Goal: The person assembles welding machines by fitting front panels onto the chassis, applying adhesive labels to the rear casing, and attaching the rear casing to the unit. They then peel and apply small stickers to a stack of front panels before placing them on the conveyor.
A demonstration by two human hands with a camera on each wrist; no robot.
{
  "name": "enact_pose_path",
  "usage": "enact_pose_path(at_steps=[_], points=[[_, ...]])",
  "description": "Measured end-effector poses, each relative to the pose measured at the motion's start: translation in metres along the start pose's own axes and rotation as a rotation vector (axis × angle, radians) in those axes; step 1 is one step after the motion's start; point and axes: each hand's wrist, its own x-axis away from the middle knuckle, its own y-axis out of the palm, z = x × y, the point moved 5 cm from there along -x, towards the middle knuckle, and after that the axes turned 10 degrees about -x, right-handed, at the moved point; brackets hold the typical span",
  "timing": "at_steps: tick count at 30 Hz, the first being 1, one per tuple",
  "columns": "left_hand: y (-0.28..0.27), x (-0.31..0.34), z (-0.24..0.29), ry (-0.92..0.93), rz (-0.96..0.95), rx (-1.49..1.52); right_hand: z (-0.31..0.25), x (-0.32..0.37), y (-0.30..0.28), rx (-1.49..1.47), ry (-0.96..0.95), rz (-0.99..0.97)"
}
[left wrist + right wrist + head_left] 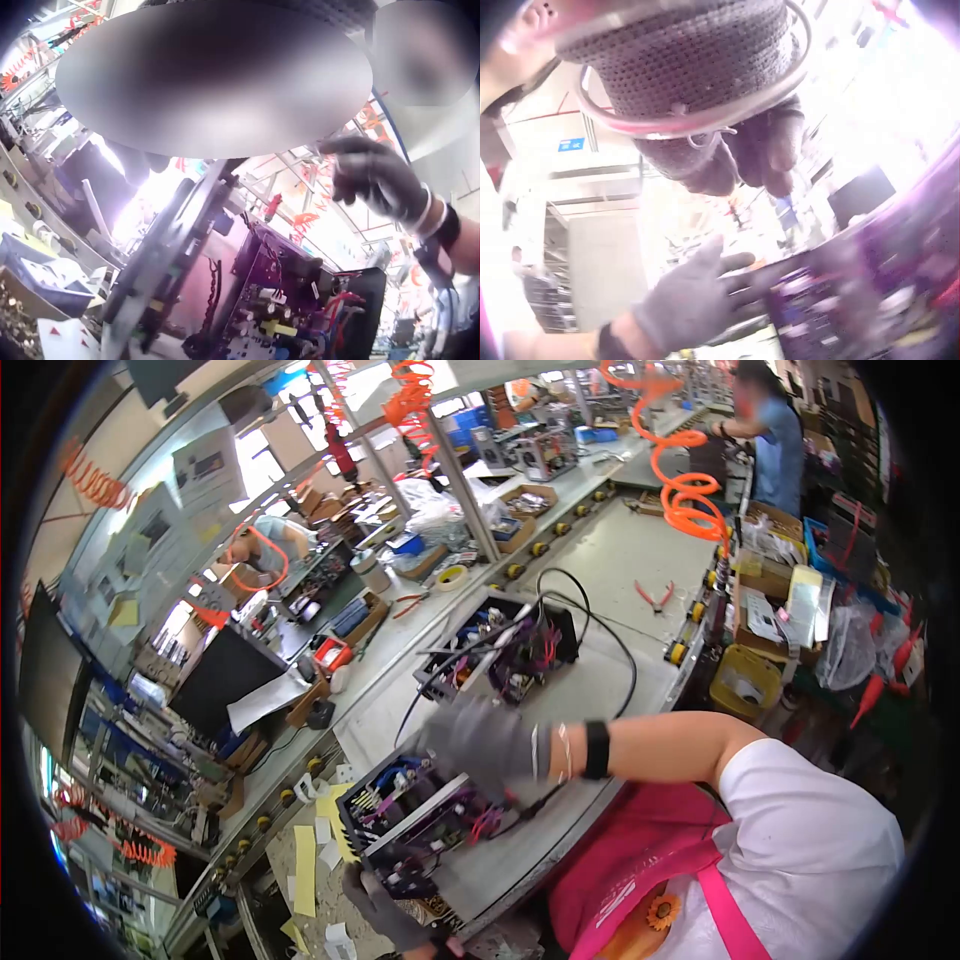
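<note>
**Position.** The unit [410, 825], an open chassis packed with purple boards and loose wiring, is standing tilted at the near edge of the surface [610, 550]. A second unit [505, 650] is sitting further back, and pliers [655, 595] are lying well apart from both.

**Hands.** The left hand [385, 905] is bracing the unit's lower side, with gloved fingers spread flat against the frame and pinching nothing. The right hand [480, 740] is hovering just over the top edge. Its fingers are hanging loosely curled and empty in the left wrist view.

**Handling, as judged.** The unit is looking rigid and fairly heavy, with hard sheet-metal edges and fragile boards and connectors. Hold is best taken on the outer metal frame, one hand on each side, never on wiring or components.
</note>
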Motion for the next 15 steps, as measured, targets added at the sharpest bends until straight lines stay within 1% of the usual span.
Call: enact_pose_path(at_steps=[1, 2, 3, 4, 5, 6, 7, 8, 10, 11, 12, 13, 14, 15], points=[[-0.01, -0.019, -0.015, -0.004, -0.022, -0.001, 0.072, -0.006, 0.043, -0.15, 0.117, 0.374], [-0.021, -0.035, -0.027, -0.009, -0.05, -0.006, 0.1, 0.004, 0.033, -0.036, 0.204, 0.311], [-0.026, -0.044, -0.03, -0.013, -0.084, -0.017, 0.125, 0.016, 0.036, 0.158, 0.212, 0.391], [-0.03, -0.043, -0.016, -0.106, -0.121, 0.076, 0.149, 0.025, 0.053, 0.209, 0.318, 0.314], [-0.038, -0.052, -0.027, -0.033, -0.126, -0.009, 0.165, 0.032, 0.064, 0.048, 0.342, 0.16], [-0.051, -0.06, -0.043, 0.038, -0.134, -0.095, 0.169, 0.035, 0.07, 0.107, 0.238, 0.17], [-0.056, -0.06, -0.044, 0.003, -0.195, -0.049, 0.161, 0.04, 0.064, 0.16, 0.211, 0.198], [-0.054, -0.057, -0.035, -0.016, -0.231, -0.114, 0.149, 0.046, 0.057, 0.216, 0.187, 0.223], [-0.052, -0.047, -0.02, -0.068, -0.311, -0.25, 0.14, 0.063, 0.066, 0.161, 0.149, 0.157], [-0.054, -0.048, -0.024, -0.106, -0.324, -0.219, 0.13, 0.075, 0.065, 0.1, 0.144, 0.062], [-0.06, -0.057, -0.036, -0.056, -0.402, -0.094, 0.124, 0.094, 0.078, 0.036, 0.132, 0.093], [-0.06, -0.072, -0.057, -0.003, -0.5, 0.041, 0.111, 0.117, 0.084, 0.058, 0.138, -0.039], [-0.06, -0.086, -0.078, 0.037, -0.607, 0.181, 0.099, 0.145, 0.09, -0.109, 0.156, -0.052], [-0.055, -0.09, -0.073, 0.017, -0.532, 0.113, 0.082, 0.174, 0.084, -0.14, 0.149, -0.038]])
